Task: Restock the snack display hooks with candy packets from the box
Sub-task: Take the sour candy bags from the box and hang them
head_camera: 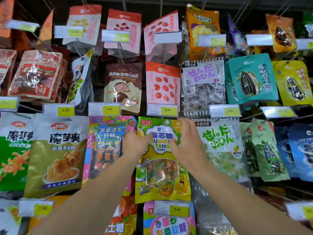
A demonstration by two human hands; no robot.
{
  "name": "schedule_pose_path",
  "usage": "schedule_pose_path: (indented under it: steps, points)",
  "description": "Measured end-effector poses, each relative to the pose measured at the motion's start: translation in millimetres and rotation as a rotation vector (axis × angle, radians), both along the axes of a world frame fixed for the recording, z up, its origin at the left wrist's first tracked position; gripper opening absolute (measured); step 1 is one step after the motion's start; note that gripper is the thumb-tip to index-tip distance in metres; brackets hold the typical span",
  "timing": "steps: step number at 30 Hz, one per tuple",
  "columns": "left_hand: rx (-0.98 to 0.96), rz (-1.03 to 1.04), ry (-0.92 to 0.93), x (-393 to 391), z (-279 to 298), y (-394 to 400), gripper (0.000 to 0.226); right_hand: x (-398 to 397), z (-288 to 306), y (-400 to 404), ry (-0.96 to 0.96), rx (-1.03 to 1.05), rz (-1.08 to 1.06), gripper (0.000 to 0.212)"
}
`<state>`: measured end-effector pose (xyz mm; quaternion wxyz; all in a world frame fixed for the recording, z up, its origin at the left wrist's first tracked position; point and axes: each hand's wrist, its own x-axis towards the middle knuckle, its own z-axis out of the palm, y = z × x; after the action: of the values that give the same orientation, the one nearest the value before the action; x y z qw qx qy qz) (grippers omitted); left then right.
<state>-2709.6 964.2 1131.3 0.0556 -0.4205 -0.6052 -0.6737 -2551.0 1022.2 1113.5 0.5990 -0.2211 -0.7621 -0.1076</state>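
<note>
**Both hands on the yellow-green candy packet at the hook wall**

Shop display wall, dark backing, rows of metal hooks packed with hanging snack bags, price tags clipped at hook ends. Centre of view: glossy yellow-green plastic candy packet [162, 168] with lemon and orange cartoon faces and a clear window showing mixed candies, hanging upright below a yellow 5.00 price tag [162, 110]. Left hand [136, 141] sits at the packet's upper left edge, fingers bent onto the front near the printed label; looks like a grasp on the edge, thumb hidden. Right hand [188, 141] lies over the upper right part, fingers spread and fairly straight, thumb on the packet face; flat contact, not clenched. Packet top sits between the two hands; its hook hole is too blurred to tell if it is on the hook.

Just left, touching: pink and blue sushi-shaped gummy bag [106, 146]. Just right: clear bag with green Japanese lettering [218, 138]. Far left: olive-green konjac snack bag [57, 155]. Directly above: pink bag with red round fruit print [162, 85]. Below: another 5.00 tag [171, 209] over a pink and yellow candy bag [169, 224].
</note>
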Motion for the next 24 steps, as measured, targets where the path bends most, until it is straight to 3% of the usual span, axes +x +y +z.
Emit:
schedule_pose_path:
  steps: [2,4,7,9,15,19,24]
  points:
    - [-0.005,0.108,0.19,1,-20,-9,0.042,-5,-23,3,-0.211,-0.064,-0.074,0.059]
    - [-0.001,0.181,0.408,-1,-44,-14,0.061,-9,-38,7,-0.372,-0.124,-0.127,0.065]
    - [-0.132,0.309,0.757,-5,-72,-19,0.058,-12,-47,9,-0.404,-0.152,-0.161,0.071]
    - [-0.272,0.351,0.877,-9,-80,-19,0.056,-14,-49,12,-0.421,-0.186,-0.205,0.073]
    - [-0.545,0.25,0.899,-16,-68,-4,0.064,-23,-46,19,-0.47,-0.287,-0.243,0.071]
    - [-0.544,0.181,0.843,-21,-59,-3,0.061,-25,-43,12,-0.485,-0.324,-0.261,0.071]
    - [-0.411,0.07,0.829,-20,-59,-25,0.045,-20,-45,-12,-0.49,-0.365,-0.309,0.067]
